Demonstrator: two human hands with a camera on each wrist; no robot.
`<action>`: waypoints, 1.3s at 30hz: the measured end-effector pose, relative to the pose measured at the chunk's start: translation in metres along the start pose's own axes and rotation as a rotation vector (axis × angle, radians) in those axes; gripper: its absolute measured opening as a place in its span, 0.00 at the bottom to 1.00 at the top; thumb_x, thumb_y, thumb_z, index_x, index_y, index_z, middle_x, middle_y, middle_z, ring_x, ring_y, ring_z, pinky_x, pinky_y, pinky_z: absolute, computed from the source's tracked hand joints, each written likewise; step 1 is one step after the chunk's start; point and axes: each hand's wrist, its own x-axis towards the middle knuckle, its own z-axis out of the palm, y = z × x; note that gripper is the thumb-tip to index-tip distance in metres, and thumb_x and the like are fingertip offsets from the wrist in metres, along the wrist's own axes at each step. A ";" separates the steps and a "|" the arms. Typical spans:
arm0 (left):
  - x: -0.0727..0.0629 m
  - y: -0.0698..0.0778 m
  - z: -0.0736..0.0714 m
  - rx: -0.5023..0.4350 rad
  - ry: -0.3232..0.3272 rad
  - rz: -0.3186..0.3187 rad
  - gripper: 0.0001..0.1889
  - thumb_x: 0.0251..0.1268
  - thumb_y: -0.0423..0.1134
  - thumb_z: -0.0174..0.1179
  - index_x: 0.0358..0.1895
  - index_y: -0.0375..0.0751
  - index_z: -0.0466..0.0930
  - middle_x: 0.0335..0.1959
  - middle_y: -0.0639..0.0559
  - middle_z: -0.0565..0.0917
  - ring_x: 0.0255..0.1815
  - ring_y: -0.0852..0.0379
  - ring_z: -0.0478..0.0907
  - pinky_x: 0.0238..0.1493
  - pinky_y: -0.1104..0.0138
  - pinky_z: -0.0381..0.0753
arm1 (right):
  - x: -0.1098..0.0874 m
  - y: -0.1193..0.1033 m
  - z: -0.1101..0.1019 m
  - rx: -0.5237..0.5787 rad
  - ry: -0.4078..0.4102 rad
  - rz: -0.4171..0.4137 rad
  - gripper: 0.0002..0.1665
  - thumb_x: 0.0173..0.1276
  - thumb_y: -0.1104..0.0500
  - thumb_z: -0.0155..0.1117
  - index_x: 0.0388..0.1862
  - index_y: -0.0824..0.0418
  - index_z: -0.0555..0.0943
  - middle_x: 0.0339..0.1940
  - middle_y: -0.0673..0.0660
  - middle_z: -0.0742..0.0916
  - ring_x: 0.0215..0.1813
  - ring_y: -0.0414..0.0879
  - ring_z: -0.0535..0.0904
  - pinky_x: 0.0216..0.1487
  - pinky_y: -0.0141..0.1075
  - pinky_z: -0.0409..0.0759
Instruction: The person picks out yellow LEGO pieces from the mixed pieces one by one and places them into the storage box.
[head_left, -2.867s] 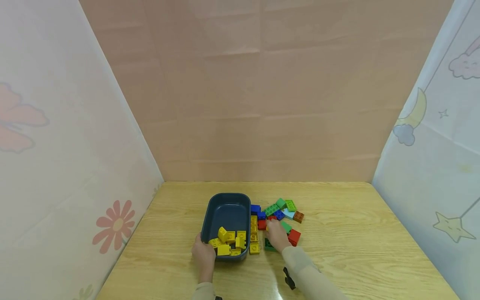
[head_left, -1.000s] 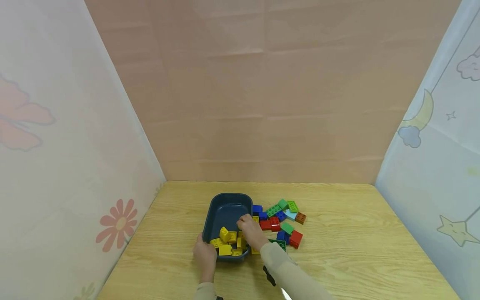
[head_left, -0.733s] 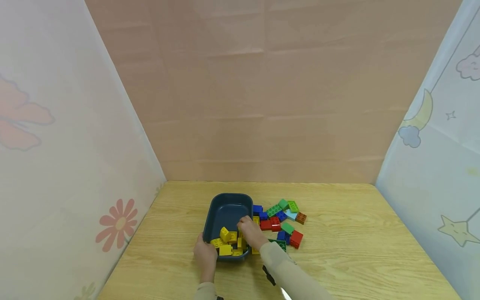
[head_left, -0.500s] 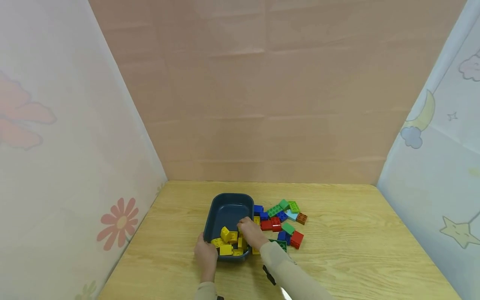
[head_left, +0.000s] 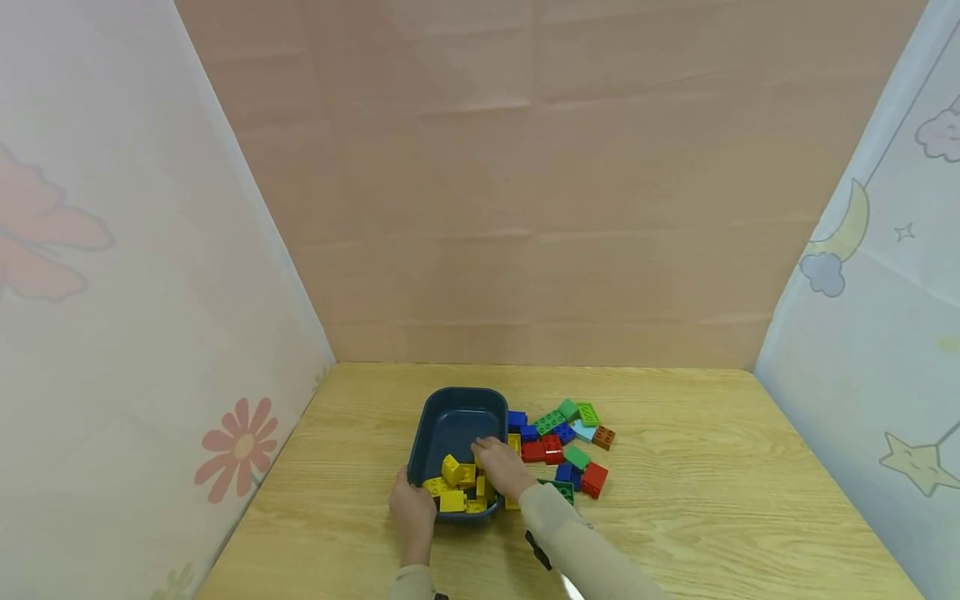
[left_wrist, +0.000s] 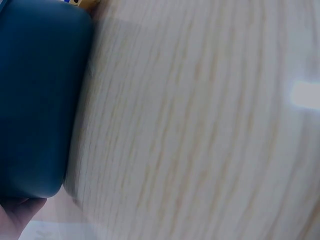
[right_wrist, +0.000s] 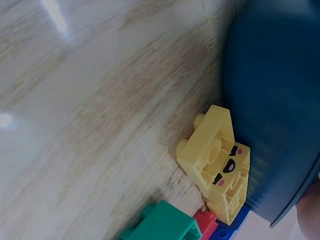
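Note:
A dark blue tray [head_left: 459, 412] stands on the table, several yellow toy building bricks [head_left: 452, 501] gathered in its near end. My left hand [head_left: 412, 512] grips the tray's near left side; in the left wrist view part of that hand [left_wrist: 22, 215] shows against the tray wall [left_wrist: 40, 110]. My right hand [head_left: 504, 468] reaches over the right rim, fingers curled down, pinching a yellow brick [head_left: 477, 458] mostly hidden beneath them. The right wrist view has a fingertip [right_wrist: 310, 212] at the rim and yellow bricks [right_wrist: 215, 145], one with a printed face, outside the tray.
Right of the tray lie loose bricks: red [head_left: 542, 451], blue [head_left: 517, 422], green [head_left: 550, 422], light blue [head_left: 582, 431] and brown [head_left: 603, 437]. A dark green brick [head_left: 562, 490] lies near the right forearm. Fabric walls [head_left: 525, 208] enclose the table's back and sides.
From the bricks on the right, my right hand has moved left over the tray with a yellow brick, then stayed nearly still, dipping slightly. The left hand keeps its grip on the tray.

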 end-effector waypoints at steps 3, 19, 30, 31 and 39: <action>0.000 0.000 0.000 -0.005 0.014 0.012 0.20 0.50 0.18 0.47 0.50 0.22 0.71 0.43 0.27 0.76 0.41 0.34 0.75 0.36 0.49 0.74 | 0.000 0.000 0.001 0.004 0.021 -0.004 0.21 0.56 0.71 0.60 0.51 0.65 0.78 0.51 0.59 0.79 0.54 0.51 0.73 0.51 0.38 0.72; -0.002 0.000 -0.002 -0.002 0.006 0.020 0.20 0.50 0.18 0.46 0.50 0.22 0.71 0.42 0.28 0.77 0.38 0.35 0.76 0.32 0.50 0.75 | -0.010 0.007 -0.004 0.090 0.233 -0.067 0.16 0.55 0.71 0.61 0.44 0.66 0.79 0.46 0.60 0.80 0.52 0.51 0.72 0.47 0.35 0.74; 0.000 -0.002 -0.001 -0.009 0.043 0.045 0.20 0.49 0.18 0.45 0.49 0.22 0.72 0.42 0.28 0.77 0.39 0.34 0.76 0.34 0.48 0.74 | -0.026 0.025 -0.010 0.326 0.436 0.082 0.14 0.57 0.72 0.59 0.44 0.68 0.78 0.45 0.60 0.78 0.48 0.51 0.73 0.44 0.37 0.76; 0.000 -0.003 0.000 -0.008 0.043 0.041 0.20 0.49 0.18 0.45 0.49 0.22 0.72 0.42 0.28 0.77 0.39 0.34 0.76 0.34 0.48 0.74 | -0.029 0.026 -0.011 0.344 0.433 0.104 0.14 0.58 0.71 0.58 0.44 0.68 0.78 0.45 0.60 0.78 0.48 0.51 0.73 0.44 0.38 0.76; 0.000 -0.004 0.001 -0.012 0.029 0.025 0.20 0.50 0.18 0.45 0.50 0.23 0.72 0.43 0.28 0.77 0.40 0.34 0.75 0.35 0.48 0.74 | -0.044 0.030 -0.012 0.437 0.392 0.253 0.13 0.59 0.70 0.56 0.44 0.68 0.78 0.42 0.59 0.79 0.44 0.53 0.75 0.41 0.41 0.76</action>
